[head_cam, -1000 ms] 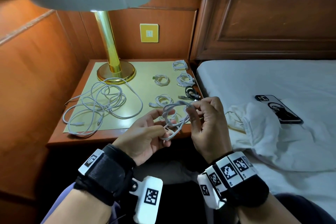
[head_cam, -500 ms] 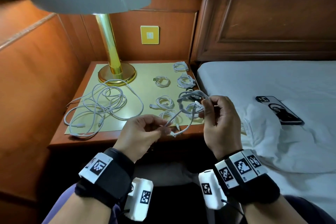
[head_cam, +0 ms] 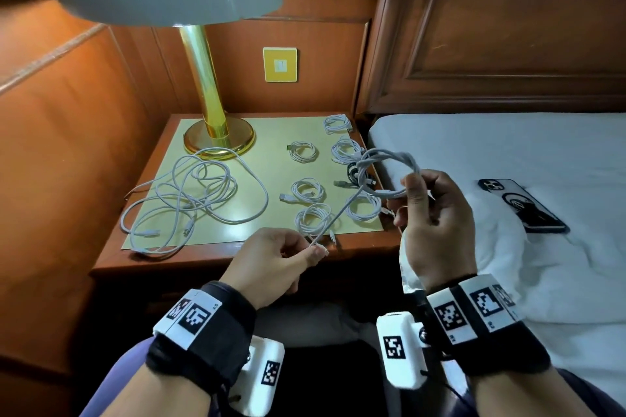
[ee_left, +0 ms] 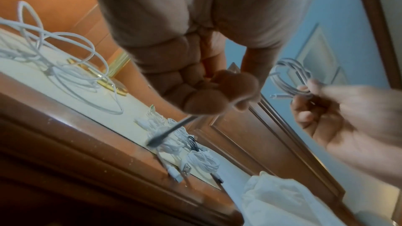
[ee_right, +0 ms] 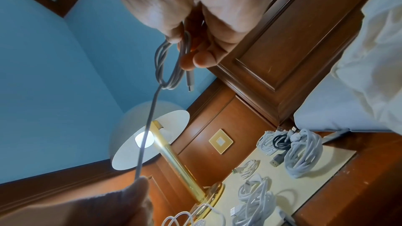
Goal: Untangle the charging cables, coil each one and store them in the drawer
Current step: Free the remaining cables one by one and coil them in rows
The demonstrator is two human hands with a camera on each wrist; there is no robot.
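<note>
While my right hand [head_cam: 437,213] pinches the gathered loops of the white charging cable [head_cam: 386,173] above the counter's [head_cam: 216,257] bed-side edge, so the coil keeps its shape, my left hand [head_cam: 274,257] pinches the free tail taut near the front edge, ready to wrap. Finished coils [head_cam: 306,191] lie right of the brass lamp [head_cam: 216,132]; the tangled cables [head_cam: 189,200] wait before it.

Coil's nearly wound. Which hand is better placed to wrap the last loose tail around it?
Left, likely. The left hand already pinches the cable's free tail near its end, while the right hand has its grip full holding the coil. The right only needs to steady the coil while the left feeds.
</note>
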